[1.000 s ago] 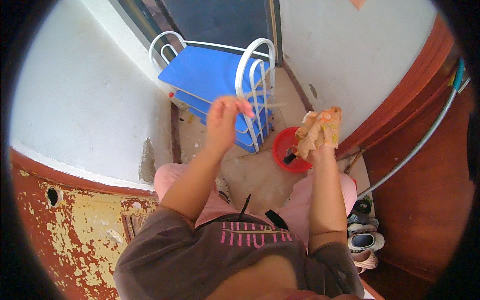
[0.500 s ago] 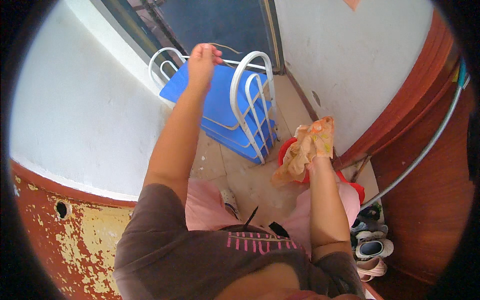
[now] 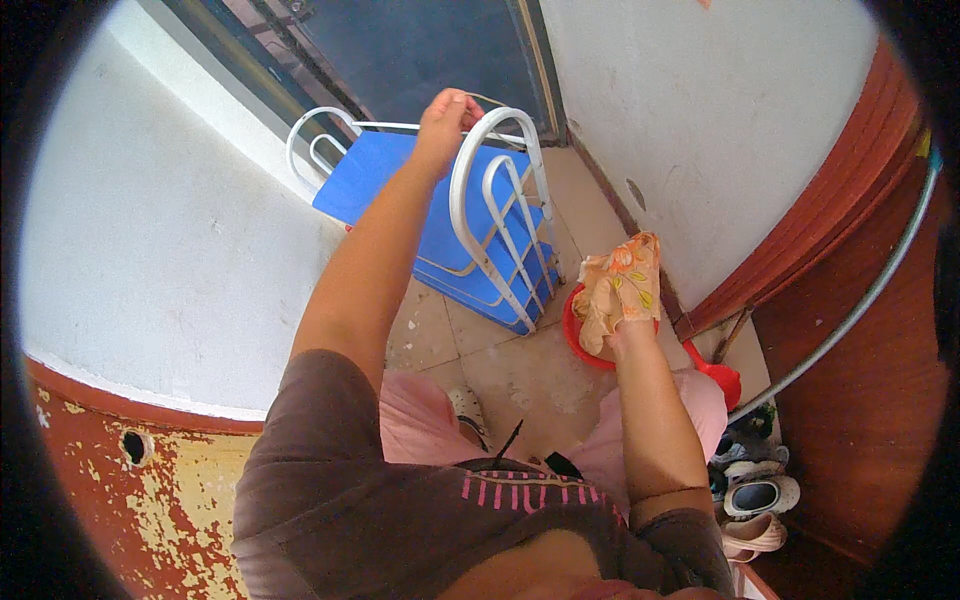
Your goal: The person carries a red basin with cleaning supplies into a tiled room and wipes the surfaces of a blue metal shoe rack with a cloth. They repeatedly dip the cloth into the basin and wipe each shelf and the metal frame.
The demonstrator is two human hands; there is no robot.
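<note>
My left hand (image 3: 448, 122) is over the far end of a rack with blue shelves (image 3: 385, 165) and a white tube frame (image 3: 462, 190). Its fingers are closed in a pinch on a thin tan strand (image 3: 487, 99); whether this is string or wire I cannot tell. My right hand (image 3: 627, 338) grips a crumpled tan cloth (image 3: 625, 285) with an orange flower and green leaves. The cloth drapes over most of the hand, hiding its fingers. Cloth and hand are above a red basin (image 3: 573, 335) on the floor.
Beside my right leg lies a red plastic object (image 3: 718, 378). Several shoes (image 3: 757, 495) line the reddish-brown wooden panel (image 3: 850, 430), with a grey hose (image 3: 860, 308) curving past it. Behind the rack is a dark glass door (image 3: 430, 60). White walls flank both sides.
My left hand has moved right, toward the rack's looped end frame, still pinching the strand. The cloth in my right hand has swung in and hangs more compactly, showing more of the basin.
</note>
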